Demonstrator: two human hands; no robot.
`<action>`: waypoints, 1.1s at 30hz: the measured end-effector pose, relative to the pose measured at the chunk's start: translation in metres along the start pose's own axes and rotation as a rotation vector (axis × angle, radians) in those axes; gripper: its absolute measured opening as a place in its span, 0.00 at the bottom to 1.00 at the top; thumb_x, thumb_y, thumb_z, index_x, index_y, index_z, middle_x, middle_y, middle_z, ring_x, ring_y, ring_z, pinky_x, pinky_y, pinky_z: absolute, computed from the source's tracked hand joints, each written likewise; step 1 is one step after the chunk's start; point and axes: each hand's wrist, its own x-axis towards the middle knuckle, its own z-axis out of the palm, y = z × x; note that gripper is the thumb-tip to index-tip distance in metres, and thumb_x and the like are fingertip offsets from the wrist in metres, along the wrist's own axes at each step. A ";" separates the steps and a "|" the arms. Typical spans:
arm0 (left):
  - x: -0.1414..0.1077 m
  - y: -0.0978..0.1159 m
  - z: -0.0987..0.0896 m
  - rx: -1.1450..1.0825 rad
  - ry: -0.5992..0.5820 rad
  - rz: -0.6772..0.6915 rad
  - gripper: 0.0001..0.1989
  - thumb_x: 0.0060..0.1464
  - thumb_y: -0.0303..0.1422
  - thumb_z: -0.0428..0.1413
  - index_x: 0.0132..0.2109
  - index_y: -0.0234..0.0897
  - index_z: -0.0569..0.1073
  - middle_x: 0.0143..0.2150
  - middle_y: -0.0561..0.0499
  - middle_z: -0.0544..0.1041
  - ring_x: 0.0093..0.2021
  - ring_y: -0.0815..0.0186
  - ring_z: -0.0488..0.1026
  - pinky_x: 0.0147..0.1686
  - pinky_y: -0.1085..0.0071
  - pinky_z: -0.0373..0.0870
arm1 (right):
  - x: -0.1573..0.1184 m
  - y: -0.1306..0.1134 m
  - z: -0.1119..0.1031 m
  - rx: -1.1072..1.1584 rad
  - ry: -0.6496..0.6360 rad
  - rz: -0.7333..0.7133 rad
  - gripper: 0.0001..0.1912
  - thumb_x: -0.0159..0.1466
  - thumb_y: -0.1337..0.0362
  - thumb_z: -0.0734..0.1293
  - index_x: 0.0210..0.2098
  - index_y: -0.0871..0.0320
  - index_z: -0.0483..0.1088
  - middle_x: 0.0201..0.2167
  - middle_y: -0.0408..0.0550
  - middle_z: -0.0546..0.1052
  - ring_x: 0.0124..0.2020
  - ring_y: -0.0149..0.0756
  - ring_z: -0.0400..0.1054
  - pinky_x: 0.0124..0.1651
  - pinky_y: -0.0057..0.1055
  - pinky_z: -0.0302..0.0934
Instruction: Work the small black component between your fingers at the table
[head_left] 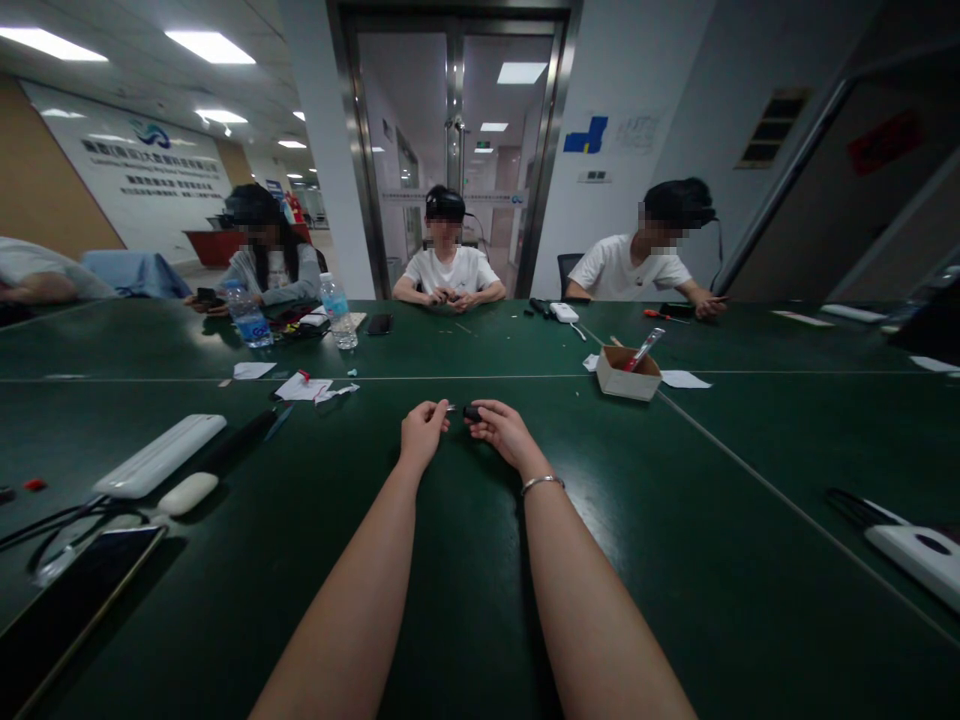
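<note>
My left hand (424, 432) is closed, with a small silvery metal piece (451, 408) pinched between thumb and fingertips. Facing it across a narrow gap is a short black piece with a rounded end (472, 412), gripped in the fingers of my right hand (505, 430). The two pieces are apart, and their exact kind is too small to make out. Both hands are just above the green table (480, 560), near its middle seam. My fingers partly cover each piece.
An open cardboard box (628, 382) with a clear-and-red item stands right of my hands. On the left lie a phone (82, 600), a white power bank (161, 455), a white oval case (189, 493) and paper scraps (304, 387). Across the table sit several people; water bottles (339, 312) stand there.
</note>
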 end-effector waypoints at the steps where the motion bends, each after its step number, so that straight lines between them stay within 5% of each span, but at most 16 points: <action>1: 0.000 -0.001 0.000 0.000 0.001 -0.003 0.19 0.51 0.49 0.53 0.31 0.36 0.73 0.24 0.52 0.74 0.25 0.68 0.71 0.29 0.72 0.65 | 0.000 0.000 0.000 -0.001 -0.003 0.002 0.08 0.57 0.69 0.69 0.37 0.60 0.71 0.25 0.48 0.77 0.24 0.29 0.71 0.30 0.26 0.68; 12: -0.001 -0.004 0.004 0.032 -0.094 0.032 0.18 0.52 0.48 0.52 0.32 0.37 0.73 0.26 0.52 0.74 0.26 0.69 0.70 0.28 0.73 0.65 | -0.001 0.001 0.000 -0.041 -0.035 0.003 0.10 0.56 0.69 0.69 0.38 0.60 0.71 0.25 0.45 0.76 0.25 0.29 0.72 0.33 0.27 0.69; 33: -0.004 0.006 -0.003 0.266 -0.059 -0.027 0.28 0.54 0.54 0.44 0.18 0.38 0.67 0.16 0.54 0.67 0.20 0.68 0.64 0.26 0.71 0.57 | -0.003 0.000 -0.002 -0.073 -0.175 -0.012 0.18 0.48 0.67 0.75 0.39 0.59 0.72 0.29 0.44 0.76 0.29 0.28 0.71 0.33 0.25 0.67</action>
